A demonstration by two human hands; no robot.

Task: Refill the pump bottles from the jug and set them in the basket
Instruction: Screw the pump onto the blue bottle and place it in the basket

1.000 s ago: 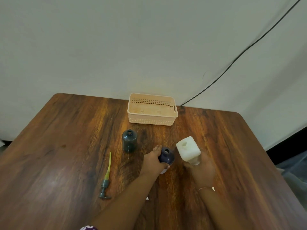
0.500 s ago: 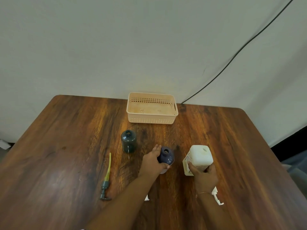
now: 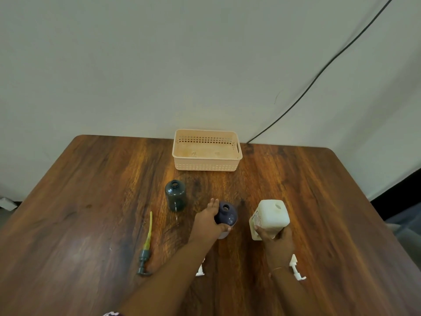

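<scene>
My left hand (image 3: 208, 221) grips a dark purple open-necked bottle (image 3: 226, 215) standing at the middle of the table. To its right my right hand (image 3: 278, 241) holds the white jug (image 3: 272, 216) by its lower part; the jug stands upright, its open mouth on top. A dark green bottle (image 3: 175, 195) stands uncapped further left. Its green pump with a yellow tube (image 3: 146, 246) lies flat to the left. A white pump (image 3: 296, 267) lies beside my right wrist, and another white piece (image 3: 200, 270) shows under my left forearm. The peach basket (image 3: 206, 165) sits empty at the table's far edge.
The wooden table (image 3: 341, 224) ends at a white wall just behind the basket. A black cable (image 3: 319, 74) runs down the wall to the table's back edge right of the basket. The floor drops away past the table's right edge.
The jug was tipped toward the purple bottle a second ago; it has swung back upright and moved right, onto the table. My left hand stayed on the purple bottle.
</scene>
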